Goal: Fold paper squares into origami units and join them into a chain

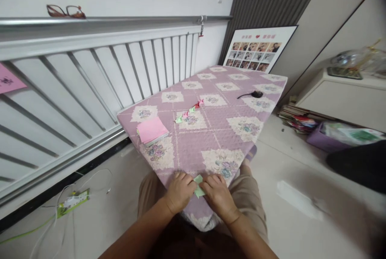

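Paper slip [199, 186], green, is pinched by nearly closed left hand [180, 190] and right hand [217, 195]; I think even pressing on the tabletop [218, 141] keeps edges neat.

Our table [169, 102] wears a purple cloth [218, 136] patterned with pale squares and flowers. Near its left edge we see a stack of paper [152, 129], a pink sheet on top. Beyond that, to the right, a slanting row of small folded papers [192, 109] shows green, pink and red. Farther right lies a black object [257, 94] with a thin tail. At the near corner, green paper [199, 188] sits between our left hand [181, 190] and right hand [217, 194].
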`<state>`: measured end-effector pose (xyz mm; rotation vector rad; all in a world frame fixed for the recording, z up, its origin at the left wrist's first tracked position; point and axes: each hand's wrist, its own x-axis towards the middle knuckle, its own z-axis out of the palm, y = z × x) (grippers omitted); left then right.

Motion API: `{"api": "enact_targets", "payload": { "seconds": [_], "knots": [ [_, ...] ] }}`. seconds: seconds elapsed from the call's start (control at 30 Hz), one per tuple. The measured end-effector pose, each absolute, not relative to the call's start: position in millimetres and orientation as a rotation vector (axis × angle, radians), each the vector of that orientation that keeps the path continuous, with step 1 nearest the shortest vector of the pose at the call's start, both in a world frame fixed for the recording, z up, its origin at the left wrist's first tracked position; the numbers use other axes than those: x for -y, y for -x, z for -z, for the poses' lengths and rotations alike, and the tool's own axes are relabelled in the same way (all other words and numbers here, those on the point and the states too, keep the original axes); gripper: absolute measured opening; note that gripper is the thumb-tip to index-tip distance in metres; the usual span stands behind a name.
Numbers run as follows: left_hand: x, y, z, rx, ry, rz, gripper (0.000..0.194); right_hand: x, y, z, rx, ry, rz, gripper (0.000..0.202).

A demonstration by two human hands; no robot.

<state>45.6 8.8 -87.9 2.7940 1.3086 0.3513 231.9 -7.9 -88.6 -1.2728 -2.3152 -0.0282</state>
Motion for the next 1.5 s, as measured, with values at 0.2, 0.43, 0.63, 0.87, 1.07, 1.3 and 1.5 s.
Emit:
{"api": "enact_targets", "payload": {
  "seconds": [0.2,0.43,0.63,0.87,1.07,1.3,1.5],
  "knots": [
    [-1.1,-41.6,81.1,-1.361,-2.605,-0.343,0.009,13.4,-237.4,91.7,2.271,1.268,-0.178,0.008],
    [0.6,-36.6,81.6,-1.475,-2.343,-0.475,0.009,22.5,-243.4,96.2,2.125,1.357,-0.292,0.001],
    [-3.2,-38.3,81.9,-1.523,-2.253,-0.507,0.005,26.9,-243.2,99.8,2.015,1.447,-0.269,0.009],
    [-12.6,-39.7,73.5,-1.516,-2.218,-0.345,0.011,27.6,-239.8,94.8,1.953,1.540,-0.253,0.018],
    [-21.7,-40.9,67.4,-1.493,-2.237,-0.214,0.016,25.8,-236.7,88.8,1.920,1.627,-0.324,0.016],
    [-23.1,-37.5,66.6,-1.452,-2.277,-0.175,0.016,20.5,-216.1,81.4,1.850,1.699,-0.377,0.008],
    [-22.7,-36.0,66.7,-1.451,-2.256,-0.201,0.009,19.0,-209.9,86.5,1.863,1.731,-0.344,0.004]
  ]
}}
